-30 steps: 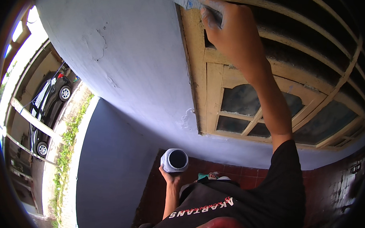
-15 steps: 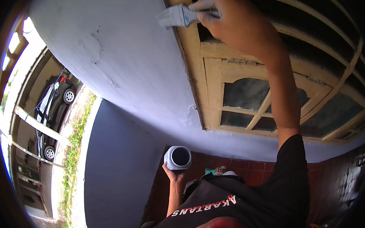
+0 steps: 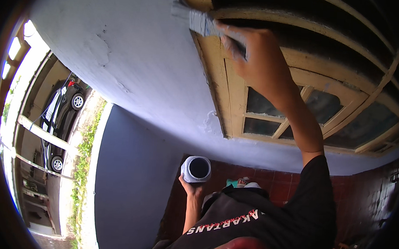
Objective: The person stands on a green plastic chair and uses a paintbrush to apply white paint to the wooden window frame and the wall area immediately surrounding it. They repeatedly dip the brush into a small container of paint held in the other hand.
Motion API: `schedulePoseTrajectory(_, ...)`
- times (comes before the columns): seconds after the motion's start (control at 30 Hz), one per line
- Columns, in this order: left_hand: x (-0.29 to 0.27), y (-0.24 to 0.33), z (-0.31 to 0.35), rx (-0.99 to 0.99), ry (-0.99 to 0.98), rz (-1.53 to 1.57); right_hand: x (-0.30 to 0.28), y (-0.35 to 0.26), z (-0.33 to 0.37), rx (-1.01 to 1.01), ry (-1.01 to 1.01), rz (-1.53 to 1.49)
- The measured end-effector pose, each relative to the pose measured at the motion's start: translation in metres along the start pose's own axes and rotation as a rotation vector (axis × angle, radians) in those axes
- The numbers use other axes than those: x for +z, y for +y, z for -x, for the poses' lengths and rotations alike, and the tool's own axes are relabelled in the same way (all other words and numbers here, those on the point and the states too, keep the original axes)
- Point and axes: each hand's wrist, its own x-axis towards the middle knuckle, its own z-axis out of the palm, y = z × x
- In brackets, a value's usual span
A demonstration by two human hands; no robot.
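Moved down vs. prev. pic: R hand (image 3: 260,52), fingers closed round paint-caked brush (image 3: 202,23), blurred bristles pointing up-left from it. L hand (image 3: 193,188), lower & to its left, curls round pale rounded tub (image 3: 187,169), open-topped, dark inside. Beyond R hand: smooth-ish, peeling grey-blue wall (image 3: 153,70); worn cream wood frame (image 3: 215,69).

Left of the fingers of the right hand (image 3: 262,53), the paintbrush (image 3: 201,22) blurs at its tip; whether it touches the wall (image 3: 144,56) is unclear, and its handle end is hidden in the grip. Above those fingers, the top edge cuts off the window frame (image 3: 215,57). A jar (image 3: 187,170) hides most fingers of the left hand (image 3: 195,189); above them, its contents are lost in darkness.
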Motion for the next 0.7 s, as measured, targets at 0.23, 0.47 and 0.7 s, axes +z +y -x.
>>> schedulePoseTrajectory(0.23,-0.014,0.003,-0.012,-0.001,-0.010,-0.039,0.001,0.006,0.071,0.304,-0.544,-0.050)
schedulePoseTrajectory(0.47,-0.005,0.002,-0.008,-0.036,0.030,-0.042,0.001,0.006,0.055,0.226,-0.489,-0.041)
schedulePoseTrajectory(0.7,-0.003,-0.002,-0.006,-0.017,0.034,-0.055,0.011,-0.007,0.007,0.007,0.061,-0.075)
